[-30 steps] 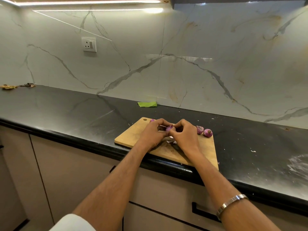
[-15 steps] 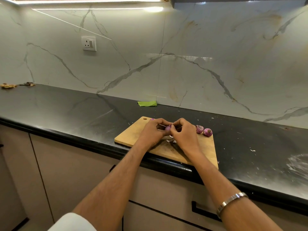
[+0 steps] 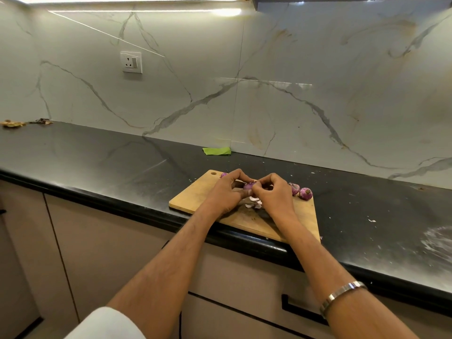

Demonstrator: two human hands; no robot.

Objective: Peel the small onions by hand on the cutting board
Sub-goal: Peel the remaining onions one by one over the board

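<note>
A wooden cutting board (image 3: 195, 195) lies on the black counter near its front edge. Above the board's middle my left hand (image 3: 226, 193) grips a small purple onion (image 3: 249, 185), while my right hand (image 3: 275, 198) pinches at its right side. Pale peel scraps (image 3: 254, 203) lie on the board just below the hands. Two more small onions (image 3: 305, 193) sit at the board's far right corner, and part of another onion (image 3: 223, 175) peeks out behind my left hand.
The black counter (image 3: 97, 162) runs left and right, with white specks and a dusty smear (image 3: 437, 241) at the right. A green scrap (image 3: 217, 151) lies against the marble wall. Dry debris (image 3: 14, 123) sits at the far left. Drawers are below the counter edge.
Both hands stay over the board with the onion between them. My right fingers have shifted slightly on the onion's skin.
</note>
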